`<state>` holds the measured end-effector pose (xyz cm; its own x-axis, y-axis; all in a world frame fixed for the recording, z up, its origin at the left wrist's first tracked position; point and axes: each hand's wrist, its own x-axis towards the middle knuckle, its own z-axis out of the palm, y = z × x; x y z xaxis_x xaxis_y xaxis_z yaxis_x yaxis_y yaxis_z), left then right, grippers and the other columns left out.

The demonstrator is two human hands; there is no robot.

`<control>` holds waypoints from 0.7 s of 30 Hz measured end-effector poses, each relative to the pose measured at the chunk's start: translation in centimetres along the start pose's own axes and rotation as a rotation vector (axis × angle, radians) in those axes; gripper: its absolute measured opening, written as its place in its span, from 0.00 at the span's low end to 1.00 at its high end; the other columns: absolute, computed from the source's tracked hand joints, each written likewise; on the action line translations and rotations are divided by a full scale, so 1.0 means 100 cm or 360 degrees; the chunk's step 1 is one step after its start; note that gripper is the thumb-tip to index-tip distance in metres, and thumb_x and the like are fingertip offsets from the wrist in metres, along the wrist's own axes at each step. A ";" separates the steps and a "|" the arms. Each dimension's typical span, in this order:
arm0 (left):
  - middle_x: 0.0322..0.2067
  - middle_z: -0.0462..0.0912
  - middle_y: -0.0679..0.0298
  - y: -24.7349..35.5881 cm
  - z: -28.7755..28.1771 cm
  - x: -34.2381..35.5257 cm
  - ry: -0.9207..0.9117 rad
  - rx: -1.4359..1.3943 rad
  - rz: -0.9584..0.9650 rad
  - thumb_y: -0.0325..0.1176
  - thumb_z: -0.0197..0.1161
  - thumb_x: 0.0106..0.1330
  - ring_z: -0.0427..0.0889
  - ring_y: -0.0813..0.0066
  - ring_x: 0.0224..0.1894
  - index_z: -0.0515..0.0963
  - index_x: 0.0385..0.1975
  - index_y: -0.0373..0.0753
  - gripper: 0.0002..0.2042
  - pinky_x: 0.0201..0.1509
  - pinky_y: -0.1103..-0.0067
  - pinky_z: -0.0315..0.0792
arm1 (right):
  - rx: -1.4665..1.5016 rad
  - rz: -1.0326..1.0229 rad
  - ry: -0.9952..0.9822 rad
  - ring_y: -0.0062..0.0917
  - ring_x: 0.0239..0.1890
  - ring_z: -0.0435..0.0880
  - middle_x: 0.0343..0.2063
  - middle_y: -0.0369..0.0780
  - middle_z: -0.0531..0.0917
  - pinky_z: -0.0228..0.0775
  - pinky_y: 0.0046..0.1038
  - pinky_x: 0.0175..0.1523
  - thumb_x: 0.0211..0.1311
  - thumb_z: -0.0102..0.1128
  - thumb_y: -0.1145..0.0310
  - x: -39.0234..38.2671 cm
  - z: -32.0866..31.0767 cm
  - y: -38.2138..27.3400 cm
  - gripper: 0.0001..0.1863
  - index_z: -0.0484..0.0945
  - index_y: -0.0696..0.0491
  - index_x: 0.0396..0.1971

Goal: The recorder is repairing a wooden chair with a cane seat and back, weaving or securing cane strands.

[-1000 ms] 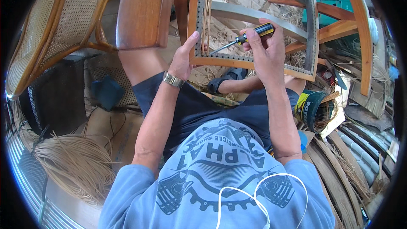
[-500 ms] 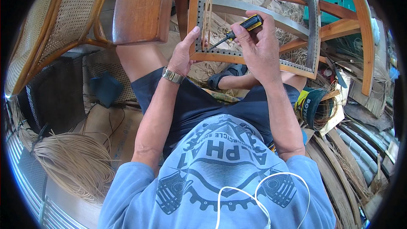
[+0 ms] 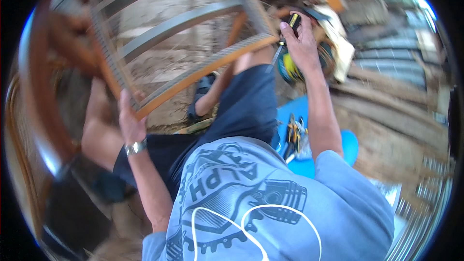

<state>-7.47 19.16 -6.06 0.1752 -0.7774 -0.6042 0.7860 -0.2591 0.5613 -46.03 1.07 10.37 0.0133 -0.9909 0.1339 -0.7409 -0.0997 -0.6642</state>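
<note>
A wooden chair frame (image 3: pixel 208 76) with a row of small holes along its seat edge tilts across the upper left. My left hand (image 3: pixel 131 122) grips its near corner, thumb on top and fingers underneath. A few thin strands run along the left rail, though blur hides their detail. In my right hand (image 3: pixel 303 46) is a screwdriver (image 3: pixel 294 22) with a black and yellow handle, its shaft angled down past the frame's right corner. Its tip is apart from the holes, over my right knee.
Beside my right hip, a blue plastic surface (image 3: pixel 349 147) carries pliers (image 3: pixel 293 130) and other small tools. A yellow and dark bucket (image 3: pixel 289 67) stands behind my right hand. Wooden planks (image 3: pixel 386 121) lie at the right. A curved wooden piece (image 3: pixel 36 87) rises at the left.
My right hand has taken the screwdriver away from the frame's near left corner and off to the right. The whole view has swung right, bringing the blue surface with tools into sight.
</note>
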 end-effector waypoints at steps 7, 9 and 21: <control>0.45 0.79 0.60 -0.001 -0.003 -0.004 -0.0046 0.0152 0.0146 0.51 0.55 0.71 0.79 0.70 0.47 0.69 0.58 0.43 0.23 0.42 0.76 0.75 | -0.1048 0.0931 -0.0129 0.49 0.52 0.80 0.43 0.56 0.82 0.70 0.42 0.57 0.62 0.57 0.51 -0.090 -0.183 0.220 0.27 0.76 0.59 0.50; 0.46 0.79 0.59 0.000 0.001 -0.006 -0.0084 0.0229 0.0104 0.52 0.56 0.70 0.78 0.68 0.49 0.68 0.59 0.43 0.25 0.45 0.75 0.75 | -0.1176 0.1133 -0.0221 0.47 0.54 0.79 0.47 0.56 0.81 0.69 0.41 0.59 0.60 0.59 0.50 -0.134 -0.200 0.268 0.28 0.77 0.60 0.48; 0.51 0.75 0.57 -0.007 0.013 -0.009 0.0236 0.0326 0.0247 0.60 0.65 0.59 0.75 0.62 0.53 0.64 0.62 0.47 0.36 0.47 0.67 0.72 | -0.1239 0.1469 -0.0630 0.43 0.55 0.79 0.50 0.50 0.82 0.72 0.42 0.57 0.61 0.63 0.50 -0.288 -0.159 0.320 0.27 0.74 0.53 0.53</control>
<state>-8.95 19.29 -5.18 0.3806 -0.7285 -0.5696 0.6095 -0.2656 0.7470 -80.79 27.88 -3.03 -0.6170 -0.6360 -0.4635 -0.7770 0.5855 0.2311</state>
